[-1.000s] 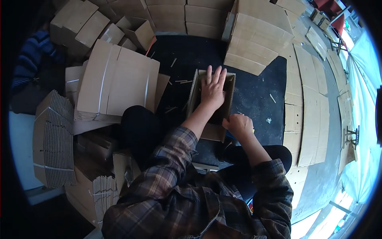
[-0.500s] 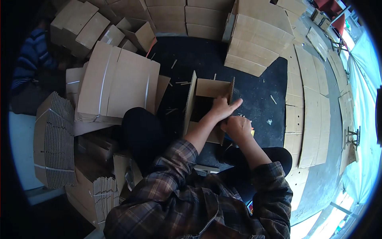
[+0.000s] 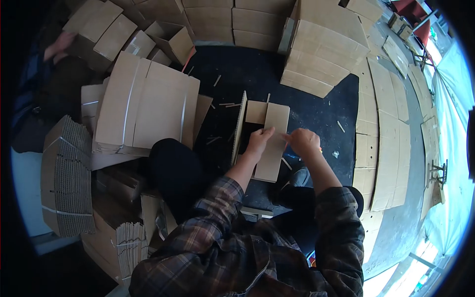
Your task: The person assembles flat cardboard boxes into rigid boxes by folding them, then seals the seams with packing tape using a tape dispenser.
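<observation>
A small cardboard box [image 3: 256,112] stands on the dark floor in front of me, its left flap upright and its top partly uncovered. Its right flap [image 3: 275,161] lies folded inward over the opening. My left hand [image 3: 258,142] is closed at this flap's inner edge, with the thumb on top and the other fingers partly hidden. Just beyond the flap's outer edge is my right hand [image 3: 304,142], its fingers curled and the fingertips close to the cardboard. A bit of orange-yellow shows beside that hand; what it holds I cannot make out.
Strapped flat cardboard [image 3: 148,101] is stacked to the left, with another bundle [image 3: 67,178] nearer me. Large boxes [image 3: 321,54] stand at the back right. Cardboard strips [image 3: 341,126] litter the dark mat [image 3: 321,111]. Another person's hand [image 3: 60,44] shows at the far left.
The box's right flap has gone from upright to folded inward. My left hand has moved left and down onto it; my right hand has risen slightly. The other person's arm has moved up.
</observation>
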The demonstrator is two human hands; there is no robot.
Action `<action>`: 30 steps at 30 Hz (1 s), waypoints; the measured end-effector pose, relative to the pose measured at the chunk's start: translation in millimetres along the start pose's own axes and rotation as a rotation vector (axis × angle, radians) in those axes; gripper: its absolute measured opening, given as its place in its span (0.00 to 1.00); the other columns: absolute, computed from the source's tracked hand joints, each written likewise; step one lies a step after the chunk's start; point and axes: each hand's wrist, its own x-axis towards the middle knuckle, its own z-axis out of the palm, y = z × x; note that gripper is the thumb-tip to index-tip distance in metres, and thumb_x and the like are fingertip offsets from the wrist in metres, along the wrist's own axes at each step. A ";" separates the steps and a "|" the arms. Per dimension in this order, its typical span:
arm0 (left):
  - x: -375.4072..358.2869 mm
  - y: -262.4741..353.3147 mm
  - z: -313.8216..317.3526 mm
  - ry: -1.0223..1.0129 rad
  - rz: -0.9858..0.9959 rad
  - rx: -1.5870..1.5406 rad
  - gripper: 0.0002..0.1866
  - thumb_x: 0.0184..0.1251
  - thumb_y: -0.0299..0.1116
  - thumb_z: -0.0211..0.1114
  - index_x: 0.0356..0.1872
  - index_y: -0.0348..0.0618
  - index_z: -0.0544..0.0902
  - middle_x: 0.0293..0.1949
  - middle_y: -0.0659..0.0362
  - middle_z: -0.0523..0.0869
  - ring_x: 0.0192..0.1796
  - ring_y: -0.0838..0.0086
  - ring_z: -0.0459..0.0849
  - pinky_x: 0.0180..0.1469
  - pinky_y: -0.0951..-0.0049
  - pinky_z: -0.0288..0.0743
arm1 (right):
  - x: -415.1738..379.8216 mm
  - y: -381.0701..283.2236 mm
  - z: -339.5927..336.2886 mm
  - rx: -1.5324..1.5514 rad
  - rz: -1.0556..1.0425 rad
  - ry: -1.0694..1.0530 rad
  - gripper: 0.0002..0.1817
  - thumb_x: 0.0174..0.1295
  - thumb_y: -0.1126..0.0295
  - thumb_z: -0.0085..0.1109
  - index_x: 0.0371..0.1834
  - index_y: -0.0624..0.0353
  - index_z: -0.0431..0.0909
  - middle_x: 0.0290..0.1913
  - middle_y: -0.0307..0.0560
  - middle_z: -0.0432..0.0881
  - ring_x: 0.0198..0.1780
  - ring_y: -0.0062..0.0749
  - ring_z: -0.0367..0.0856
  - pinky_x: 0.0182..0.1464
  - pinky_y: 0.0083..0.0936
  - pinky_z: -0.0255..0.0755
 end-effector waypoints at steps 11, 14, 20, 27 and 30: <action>-102.4 105.3 -61.1 0.354 0.743 0.764 0.28 0.68 0.28 0.61 0.69 0.42 0.66 0.58 0.46 0.75 0.61 0.57 0.74 0.63 0.60 0.69 | 12.6 -10.4 3.1 0.114 -0.052 -0.146 0.32 0.61 0.35 0.53 0.52 0.50 0.83 0.48 0.48 0.85 0.53 0.41 0.83 0.53 0.36 0.75; -69.8 47.2 -65.3 0.008 0.413 0.361 0.32 0.76 0.35 0.49 0.77 0.47 0.48 0.74 0.45 0.55 0.76 0.55 0.55 0.73 0.61 0.55 | 13.1 -6.7 4.5 0.128 -0.078 -0.160 0.31 0.62 0.37 0.53 0.54 0.50 0.82 0.48 0.48 0.85 0.52 0.41 0.83 0.54 0.36 0.75; -66.1 41.5 -9.2 0.220 0.256 1.287 0.33 0.74 0.51 0.49 0.77 0.64 0.50 0.78 0.53 0.42 0.77 0.45 0.44 0.63 0.28 0.58 | 14.7 3.6 9.2 0.132 -0.130 -0.137 0.32 0.63 0.36 0.52 0.57 0.49 0.80 0.48 0.48 0.85 0.53 0.41 0.83 0.53 0.37 0.75; -69.9 43.2 -2.2 0.248 0.199 1.419 0.34 0.72 0.54 0.49 0.76 0.66 0.52 0.78 0.55 0.44 0.77 0.47 0.44 0.64 0.32 0.58 | 17.0 3.9 13.1 0.105 -0.143 -0.137 0.30 0.63 0.37 0.52 0.56 0.47 0.80 0.47 0.49 0.85 0.52 0.43 0.83 0.52 0.37 0.76; -70.0 38.0 -2.0 0.277 0.241 1.412 0.31 0.72 0.54 0.50 0.75 0.64 0.58 0.77 0.56 0.48 0.77 0.48 0.46 0.64 0.34 0.59 | 14.9 2.6 10.3 0.120 -0.129 -0.134 0.30 0.63 0.37 0.52 0.55 0.48 0.81 0.46 0.49 0.85 0.51 0.43 0.84 0.52 0.37 0.76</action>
